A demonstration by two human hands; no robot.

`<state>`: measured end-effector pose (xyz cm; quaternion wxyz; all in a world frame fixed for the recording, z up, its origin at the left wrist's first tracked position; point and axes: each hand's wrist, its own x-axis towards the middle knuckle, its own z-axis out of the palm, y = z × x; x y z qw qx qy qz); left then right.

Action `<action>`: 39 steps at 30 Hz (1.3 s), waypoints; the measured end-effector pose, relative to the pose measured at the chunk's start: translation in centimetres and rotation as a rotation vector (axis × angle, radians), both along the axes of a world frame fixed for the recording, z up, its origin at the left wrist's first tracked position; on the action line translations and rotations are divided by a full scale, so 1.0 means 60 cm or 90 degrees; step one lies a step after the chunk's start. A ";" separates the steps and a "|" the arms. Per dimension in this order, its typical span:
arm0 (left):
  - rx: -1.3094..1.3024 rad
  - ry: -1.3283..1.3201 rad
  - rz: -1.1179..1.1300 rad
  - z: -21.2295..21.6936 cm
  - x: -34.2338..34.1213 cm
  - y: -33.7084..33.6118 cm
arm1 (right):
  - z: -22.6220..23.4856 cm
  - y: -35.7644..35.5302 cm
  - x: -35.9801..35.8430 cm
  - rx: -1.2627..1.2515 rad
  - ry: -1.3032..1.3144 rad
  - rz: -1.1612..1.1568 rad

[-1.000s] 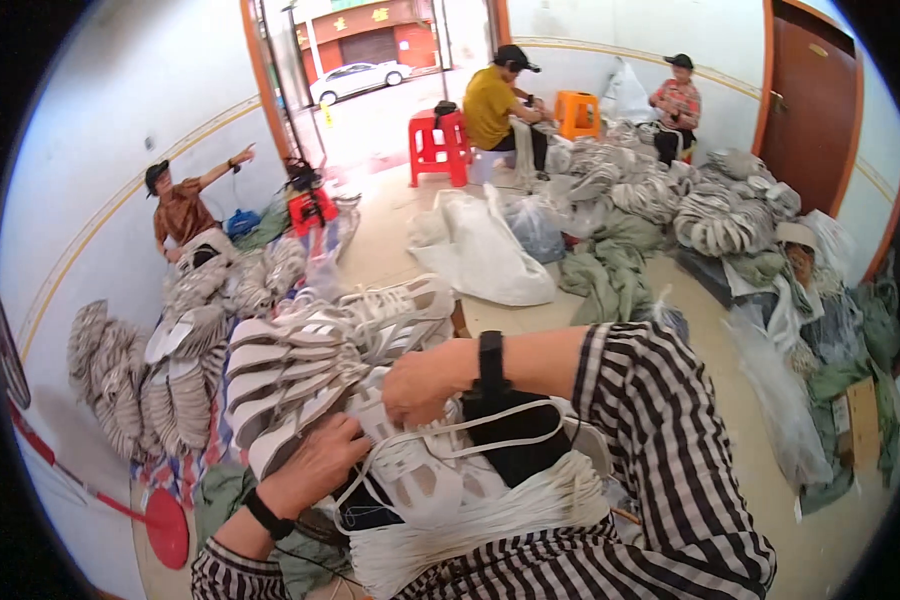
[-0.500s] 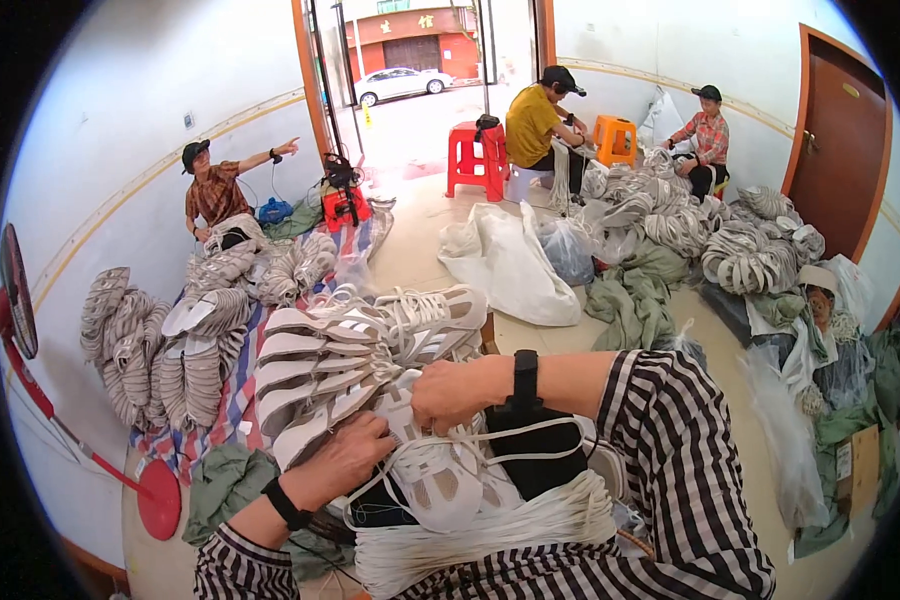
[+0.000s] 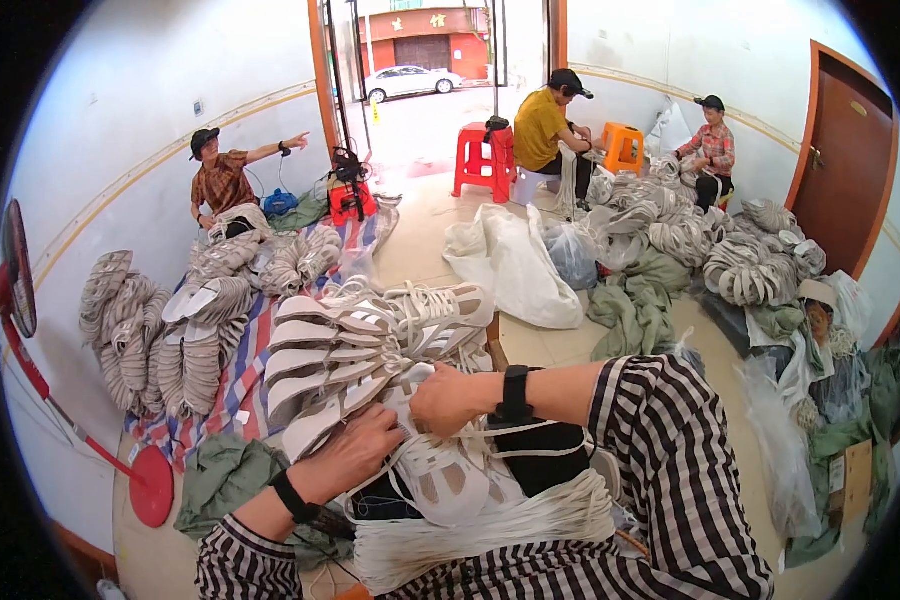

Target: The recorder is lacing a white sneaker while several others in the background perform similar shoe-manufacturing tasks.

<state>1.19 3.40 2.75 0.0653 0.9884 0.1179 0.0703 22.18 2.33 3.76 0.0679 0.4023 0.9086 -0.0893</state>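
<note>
My left hand (image 3: 355,452) and my right hand (image 3: 446,400) press together on a white strappy shoe upper (image 3: 440,478) on my lap. Both hands pinch its straps, fingers closed on them. A black band sits on each wrist. Just beyond my hands a row of white shoe uppers (image 3: 340,350) is stacked on edge. A thick bundle of white straps (image 3: 490,525) lies across my knees below the upper. My sleeves are black-and-white striped.
Bundles of white uppers (image 3: 160,330) lie on a striped mat at the left. Three seated people work farther back: one at the left wall (image 3: 225,180), two by red (image 3: 480,155) and orange stools (image 3: 622,145). White sacks (image 3: 515,260), green cloth (image 3: 635,300), a red fan stand (image 3: 150,485).
My head has shifted, so the room sits lower and more centred in view. My hands have stayed on the same upper, fingers working slightly along its straps.
</note>
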 end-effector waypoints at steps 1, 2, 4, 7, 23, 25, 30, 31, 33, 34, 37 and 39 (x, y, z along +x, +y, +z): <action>-0.001 -0.002 0.002 -0.002 0.000 0.000 | -0.004 0.000 0.000 -0.001 -0.002 0.002; 0.000 -0.001 -0.001 -0.005 -0.001 0.001 | -0.010 0.000 -0.001 0.013 -0.007 -0.013; 0.000 -0.003 -0.001 -0.015 -0.004 0.006 | -0.020 0.001 0.003 0.027 -0.015 -0.026; 0.013 -0.034 -0.007 -0.029 -0.009 0.012 | -0.028 0.002 0.008 0.037 0.014 -0.053; -0.021 -0.095 -0.013 -0.030 -0.007 0.009 | -0.043 -0.002 0.013 0.038 0.390 -0.142; -0.027 -0.102 -0.012 -0.029 -0.008 0.009 | -0.043 -0.003 0.013 0.044 0.387 -0.145; -0.029 -0.090 -0.020 -0.026 -0.010 0.007 | -0.037 -0.007 0.011 0.065 0.379 -0.139; -0.029 -0.092 -0.019 -0.027 -0.008 0.009 | -0.035 -0.008 0.013 0.064 0.376 -0.138; -0.020 -0.086 -0.025 -0.032 -0.010 0.011 | -0.035 -0.009 0.012 0.051 0.373 -0.146; -0.020 -0.087 -0.020 -0.032 -0.010 0.010 | -0.034 -0.009 0.011 0.049 0.372 -0.142; -0.036 -0.103 -0.020 -0.035 -0.012 0.008 | -0.037 -0.009 0.009 0.035 0.370 -0.162; 0.004 -0.097 -0.019 -0.041 -0.013 0.010 | -0.042 -0.008 0.008 0.055 0.414 -0.127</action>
